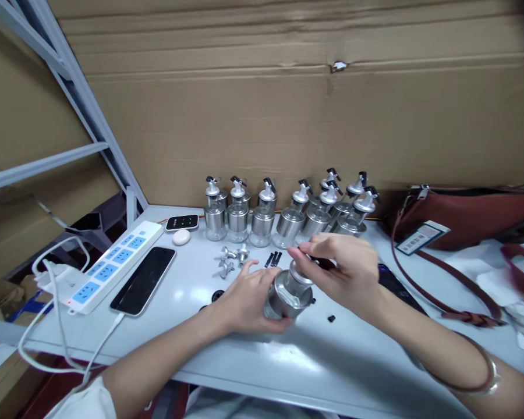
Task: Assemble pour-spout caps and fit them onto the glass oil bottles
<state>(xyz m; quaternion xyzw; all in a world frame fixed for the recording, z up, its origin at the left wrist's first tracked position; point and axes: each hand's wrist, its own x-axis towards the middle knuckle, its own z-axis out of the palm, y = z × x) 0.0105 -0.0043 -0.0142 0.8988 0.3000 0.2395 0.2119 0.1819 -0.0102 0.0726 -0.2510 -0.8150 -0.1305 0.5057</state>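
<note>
My left hand (pixel 248 297) is wrapped round a steel-sleeved glass dispenser bottle (pixel 288 295), holding it tilted just above the white table (pixel 314 355). My right hand (pixel 338 270) is closed over the bottle's neck, fingers pinched around its top; what they hold there is hidden. Loose silver spout pieces (pixel 231 259) and small black parts (pixel 273 258) lie just beyond my left hand. A tiny black piece (pixel 331 318) rests near my right wrist.
Several assembled dispenser bottles (pixel 288 218) stand in a row at the back, against a cardboard wall. At left lie a white power strip (pixel 113 265), a black phone (pixel 144 279), a small black device (pixel 182 222) and a white oval case (pixel 181 237). A brown bag (pixel 471 215) sits at right.
</note>
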